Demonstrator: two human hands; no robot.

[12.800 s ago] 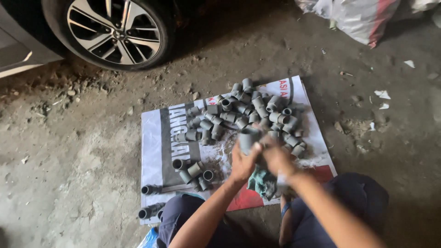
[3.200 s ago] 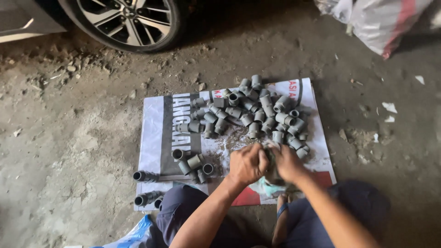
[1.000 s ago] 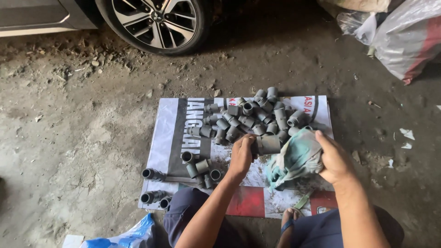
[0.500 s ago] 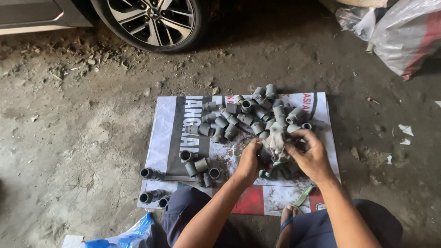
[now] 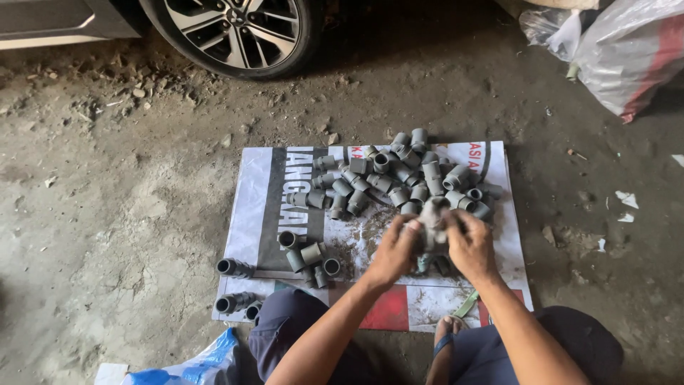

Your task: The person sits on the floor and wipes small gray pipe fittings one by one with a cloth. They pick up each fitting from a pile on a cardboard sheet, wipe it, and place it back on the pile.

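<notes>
Grey pipe fitting [image 5: 432, 222] pinched between left hand [image 5: 394, 251], right hand [image 5: 469, 246]; fingers curled round it.

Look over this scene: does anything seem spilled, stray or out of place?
Yes. Brown grit is scattered over the printed sheet beside the left hand, dirtying it. A few grey pipe fittings lie off the sheet's left edge on the bare ground, apart from the main heap. Both hands, the right hand included, hold one fitting.
</notes>
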